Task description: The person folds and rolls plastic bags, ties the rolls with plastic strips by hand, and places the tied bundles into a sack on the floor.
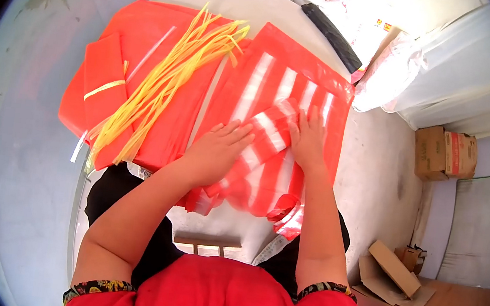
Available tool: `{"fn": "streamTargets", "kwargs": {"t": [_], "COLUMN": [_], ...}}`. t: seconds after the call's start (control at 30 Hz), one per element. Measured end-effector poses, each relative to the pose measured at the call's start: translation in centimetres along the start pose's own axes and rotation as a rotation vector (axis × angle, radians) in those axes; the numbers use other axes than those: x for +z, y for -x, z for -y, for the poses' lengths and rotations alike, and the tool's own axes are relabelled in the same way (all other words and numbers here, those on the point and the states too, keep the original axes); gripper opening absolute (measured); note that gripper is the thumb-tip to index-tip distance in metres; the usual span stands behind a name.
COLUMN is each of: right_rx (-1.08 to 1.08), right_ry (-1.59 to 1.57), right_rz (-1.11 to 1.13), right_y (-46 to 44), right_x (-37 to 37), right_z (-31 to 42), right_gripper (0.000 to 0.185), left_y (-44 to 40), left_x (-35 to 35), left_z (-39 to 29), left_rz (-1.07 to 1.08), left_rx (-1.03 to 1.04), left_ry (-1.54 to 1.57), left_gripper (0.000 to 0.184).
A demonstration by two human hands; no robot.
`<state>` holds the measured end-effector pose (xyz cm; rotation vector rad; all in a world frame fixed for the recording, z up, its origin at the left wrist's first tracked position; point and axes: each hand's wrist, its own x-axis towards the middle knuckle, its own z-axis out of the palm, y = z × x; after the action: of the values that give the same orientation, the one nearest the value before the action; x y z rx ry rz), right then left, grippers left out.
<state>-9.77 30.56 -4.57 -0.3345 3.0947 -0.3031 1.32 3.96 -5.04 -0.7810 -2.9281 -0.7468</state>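
Observation:
Red-and-white striped plastic sheets, which look like bags, lie in a stack [253, 87] in front of me. On top is a folded striped plastic piece [269, 133], lying at a slant. My left hand [221, 150] rests flat at its lower left side, fingers stretched out. At its upper right end my right hand [308, 137] presses down with fingers extended. Neither hand grips anything that I can see. Crumpled striped plastic [289, 216] hangs over the near edge. To the left, a bundle of yellow strips [168, 82] lies across a pile of plain red plastic [150, 28].
A folded red bundle [106, 75] with a yellow band sits on the left pile. A black roll [331, 36] lies at the back right near white bags [389, 73]. Cardboard boxes [445, 154] and flattened cardboard [395, 275] stand to the right.

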Motion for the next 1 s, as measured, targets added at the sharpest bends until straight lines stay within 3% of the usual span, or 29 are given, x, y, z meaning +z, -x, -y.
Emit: {"fn": "streamTargets", "kwargs": {"t": [0.1, 0.17, 0.23, 0.3, 0.4, 0.57, 0.6, 0.63, 0.7, 0.73, 0.83, 1.0], "right_rx": [0.076, 0.096, 0.023, -0.148, -0.112, -0.362, -0.418, -0.538, -0.768, -0.732, -0.634, -0.538], "right_ry": [-0.236, -0.526, -0.609, -0.48, -0.728, -0.476, -0.54, -0.467, -0.313, -0.321, -0.285, -0.163], "right_rz": [-0.09, 0.035, 0.066, 0.01, 0.008, -0.212, -0.046, -0.02, 0.03, 0.072, 0.057, 0.014], "right_y": [3.8, 6.6, 7.5, 7.2, 4.8, 2.7, 3.7, 4.2, 4.6, 4.3, 1.4, -1.9], "right_x": [-2.8, -3.0, -2.3, -0.8, -1.1, 1.7, 0.7, 0.4, 0.3, 0.4, 1.8, 2.6], "right_z": [1.9, 3.2, 3.9, 4.0, 5.8, 6.8, 8.2, 9.3, 10.6, 10.5, 8.9, 7.5], "right_gripper": [0.063, 0.064, 0.064, 0.064, 0.062, 0.057, 0.056, 0.057, 0.057, 0.06, 0.063, 0.068], "left_y": [0.2, 0.2, 0.0, 0.0, 0.2, 0.6, 0.5, 0.5, 0.6, 0.6, 0.7, 0.5], "left_x": [-0.2, -0.2, -0.3, -1.2, -1.3, 0.1, 0.4, 0.7, 1.2, 1.2, -0.5, -0.7], "left_z": [0.1, 0.0, -0.3, -1.0, -2.0, -2.0, -1.8, -1.6, -1.3, -1.2, -1.7, -2.0], "left_rz": [0.0, 0.004, 0.016, 0.016, -0.043, -0.054, -0.023, 0.01, -0.119, -0.182, 0.024, 0.088], "left_rx": [-0.008, -0.013, -0.025, -0.068, -0.121, -0.053, -0.036, -0.017, -0.015, -0.013, -0.007, -0.06], "left_ry": [0.008, 0.02, 0.04, 0.13, 0.209, -0.006, -0.021, -0.036, 0.109, 0.181, -0.037, -0.01], "left_gripper": [0.056, 0.057, 0.058, 0.059, 0.062, 0.058, 0.057, 0.057, 0.056, 0.056, 0.062, 0.066]}}
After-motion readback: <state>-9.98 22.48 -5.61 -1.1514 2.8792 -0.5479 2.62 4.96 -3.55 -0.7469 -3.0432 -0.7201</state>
